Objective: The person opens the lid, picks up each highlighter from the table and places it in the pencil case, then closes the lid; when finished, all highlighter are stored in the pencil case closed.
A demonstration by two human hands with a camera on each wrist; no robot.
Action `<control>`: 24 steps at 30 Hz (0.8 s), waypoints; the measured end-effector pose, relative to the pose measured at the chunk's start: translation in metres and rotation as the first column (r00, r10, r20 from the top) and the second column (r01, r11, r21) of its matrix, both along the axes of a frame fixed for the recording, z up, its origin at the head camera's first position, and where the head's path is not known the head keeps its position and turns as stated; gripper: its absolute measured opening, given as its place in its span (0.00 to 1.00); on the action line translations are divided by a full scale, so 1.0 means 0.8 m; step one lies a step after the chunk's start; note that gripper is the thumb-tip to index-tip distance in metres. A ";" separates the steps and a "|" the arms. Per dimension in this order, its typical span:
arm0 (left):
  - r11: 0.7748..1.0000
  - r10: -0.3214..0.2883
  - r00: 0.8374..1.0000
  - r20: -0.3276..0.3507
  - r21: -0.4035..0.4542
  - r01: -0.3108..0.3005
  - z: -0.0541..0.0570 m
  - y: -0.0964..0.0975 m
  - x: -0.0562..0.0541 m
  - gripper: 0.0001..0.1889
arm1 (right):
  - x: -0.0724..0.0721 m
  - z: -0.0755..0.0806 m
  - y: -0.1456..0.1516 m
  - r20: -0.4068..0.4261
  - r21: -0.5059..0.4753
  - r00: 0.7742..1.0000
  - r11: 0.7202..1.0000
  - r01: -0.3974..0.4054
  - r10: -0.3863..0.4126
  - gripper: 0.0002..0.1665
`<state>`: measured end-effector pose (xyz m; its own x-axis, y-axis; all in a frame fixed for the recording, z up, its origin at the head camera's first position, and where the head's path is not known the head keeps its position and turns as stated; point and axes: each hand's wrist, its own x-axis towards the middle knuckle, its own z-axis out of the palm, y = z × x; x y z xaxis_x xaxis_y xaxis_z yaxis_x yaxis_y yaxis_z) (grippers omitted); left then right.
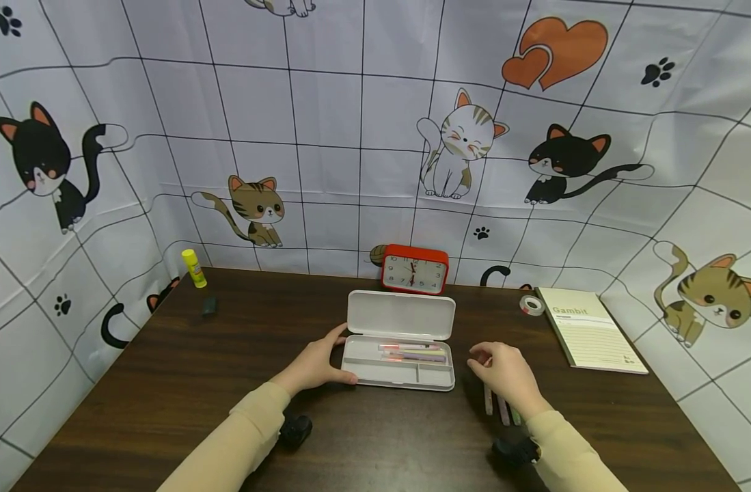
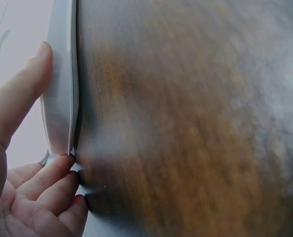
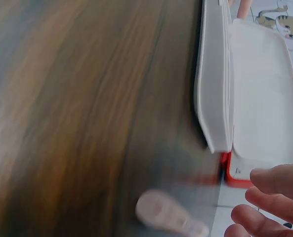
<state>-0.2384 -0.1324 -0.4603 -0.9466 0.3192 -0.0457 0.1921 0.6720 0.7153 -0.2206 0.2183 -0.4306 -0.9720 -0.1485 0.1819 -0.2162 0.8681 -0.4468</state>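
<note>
An open white pencil case (image 1: 381,373) lies on the table with its lid (image 1: 402,315) tipped back. Several pens (image 1: 412,352) rest in its rear compartment. My left hand (image 1: 316,362) grips the case's left end, thumb against the front wall (image 2: 62,98) and fingers curled at the end. To the right of the case, my right hand (image 1: 504,372) hovers over pens (image 1: 503,411) on the table, partly hiding them. Thumb and fingers of that hand stand apart with nothing between them in the right wrist view, where a blurred pale pen end (image 3: 158,210) shows below.
A red alarm clock (image 1: 415,269) stands behind the case. At the back right are a tape roll (image 1: 531,305) and a notepad (image 1: 590,331). A yellow glue stick (image 1: 193,268) and a small dark block (image 1: 210,305) are at the back left. A cat-print curtain (image 1: 326,171) surrounds the table.
</note>
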 end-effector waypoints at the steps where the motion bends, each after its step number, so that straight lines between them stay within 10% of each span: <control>1: 1.000 0.000 1.000 0.002 -0.002 0.000 0.000 0.000 0.000 0.58 | 0.001 -0.001 0.004 -0.003 -0.004 1.000 1.000 0.003 -0.003 0.09; 24: 1.000 -0.006 1.000 -0.001 0.002 0.006 0.000 0.000 0.000 0.58 | 0.014 -0.014 0.069 -0.011 0.001 0.997 0.997 0.071 -0.071 0.09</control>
